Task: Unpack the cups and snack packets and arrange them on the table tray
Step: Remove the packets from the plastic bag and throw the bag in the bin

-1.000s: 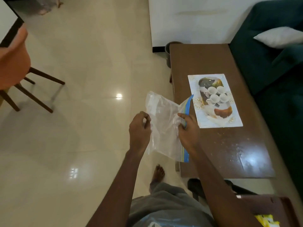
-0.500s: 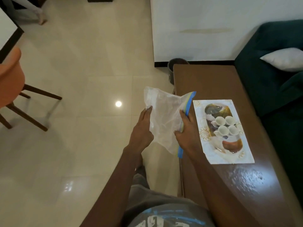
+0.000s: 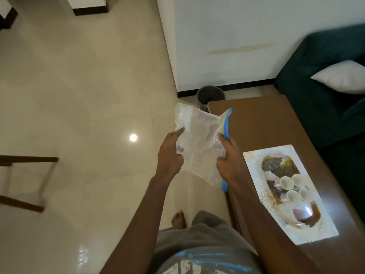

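A clear plastic zip bag [image 3: 199, 139] with a blue seal strip hangs in front of me, just left of the brown table [image 3: 262, 127]. My left hand [image 3: 170, 155] pinches its left side and my right hand [image 3: 230, 159] grips the sealed edge. The bag looks empty. On the table lies a white patterned tray [image 3: 254, 165]. Several small white cups [image 3: 295, 187] stand grouped in its middle, with dark and orange-brown snack packets [image 3: 276, 165] lying beside them on the tray.
A dark green sofa [image 3: 320, 107] with a white cushion [image 3: 343, 79] runs along the table's far side. A dark bin [image 3: 210, 95] stands on the floor at the table's far end by the wall. Wooden chair legs [image 3: 25, 161] show at the left over tiled floor.
The view has shifted, so the table and tray sit lower and further right. Both hands stay on the bag; my left hand has slid along its left side.
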